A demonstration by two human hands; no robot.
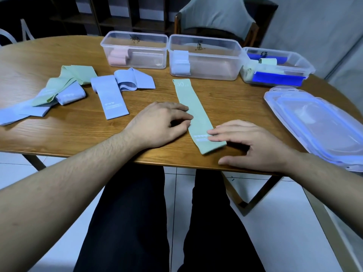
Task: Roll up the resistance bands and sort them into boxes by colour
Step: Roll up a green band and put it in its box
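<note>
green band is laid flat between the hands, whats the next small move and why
Probably start rolling from the near end: the green band lies flat and unrolled on the table, the right hand rests fingers on its near end and the left hand touches its edge. The right-hand box already holds a green roll.

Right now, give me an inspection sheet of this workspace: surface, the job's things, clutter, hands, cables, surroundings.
Surface: wooden table, rounded edge.
Job's things: green band lying flat, unrolled; loose blue and green bands heaped at left; three clear boxes behind, left box with a pink roll, middle box with a pale roll, right box with green rolls.
Clutter: stacked box lids at right.
Hands: left hand fingertips on the band's left edge; right hand fingers flat on its near end.
Cables: nothing seen.
Surroundings: chair behind the table, dark shelving, tiled floor.
</note>
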